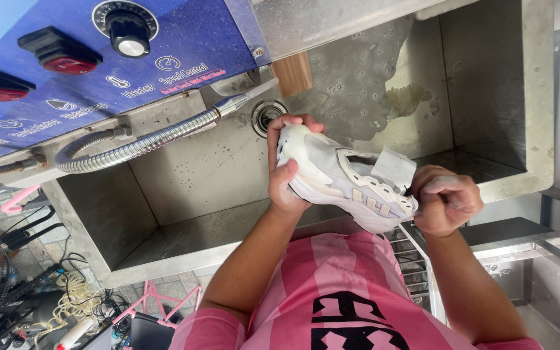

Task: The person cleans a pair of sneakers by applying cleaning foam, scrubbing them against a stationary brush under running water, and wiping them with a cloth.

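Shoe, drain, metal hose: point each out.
shoe (338, 178), head view, grey side panel.
drain (265, 115), head view, its round grate in the sink floor.
metal hose (144, 144), head view, middle of the ribbed length.

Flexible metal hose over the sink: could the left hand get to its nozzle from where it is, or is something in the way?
Probably yes. The nozzle hangs just above the left hand with open sink between them, but that hand grips the toe of the white sneaker, so it would have to let go first.
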